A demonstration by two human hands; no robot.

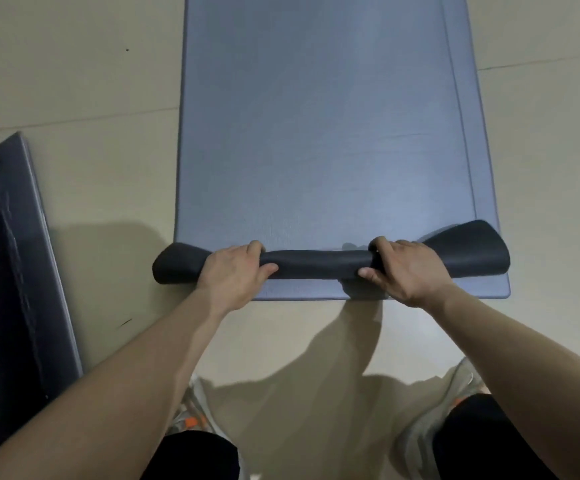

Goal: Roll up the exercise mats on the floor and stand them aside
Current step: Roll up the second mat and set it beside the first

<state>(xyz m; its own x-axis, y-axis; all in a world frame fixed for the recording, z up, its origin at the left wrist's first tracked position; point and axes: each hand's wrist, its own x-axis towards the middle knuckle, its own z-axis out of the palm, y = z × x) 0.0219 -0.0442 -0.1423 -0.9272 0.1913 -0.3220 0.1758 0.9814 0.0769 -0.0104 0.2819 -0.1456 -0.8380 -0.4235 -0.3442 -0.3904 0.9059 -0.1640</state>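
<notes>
A grey-blue exercise mat (323,126) lies flat on the floor and runs away from me. Its near end is curled into a tight dark roll (316,263) that shows the black underside. My left hand (234,271) grips the roll left of its middle, and my right hand (402,270) grips it right of its middle. Both ends of the roll flare out wider than the squeezed centre. A second grey mat (489,168) lies under the first and shows along the right and near edges.
At the far left lies another dark mat (14,271), partly folded, with a grey edge. Beige floor (73,81) surrounds the mats. My shoes (430,427) and dark trouser legs are at the bottom of the view, close to the near edge.
</notes>
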